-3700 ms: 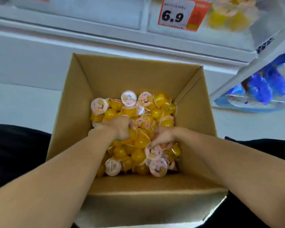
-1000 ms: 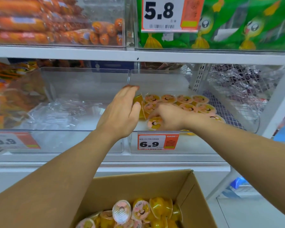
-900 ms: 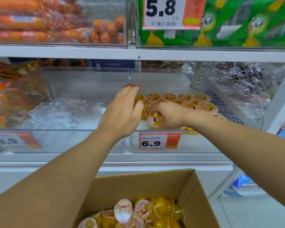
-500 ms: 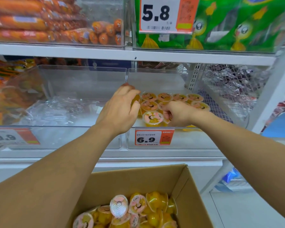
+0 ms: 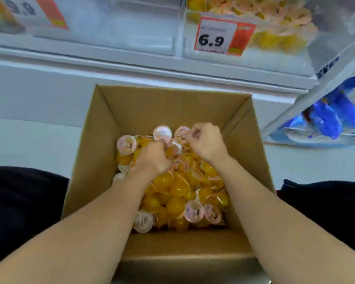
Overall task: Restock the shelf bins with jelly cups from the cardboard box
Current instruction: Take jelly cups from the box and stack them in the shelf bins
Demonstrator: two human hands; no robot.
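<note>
Inside the cardboard box [image 5: 131, 111], both hands dig into the heap of jelly cups [image 5: 178, 189] (yellow, with pale lids). The left hand [image 5: 152, 158] curls around several; the right hand [image 5: 206, 140] pinches one near the far wall.

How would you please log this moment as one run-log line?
phase: grabbing | left hand: gripping jelly cups | right hand: gripping jelly cups | site: cardboard box
</note>
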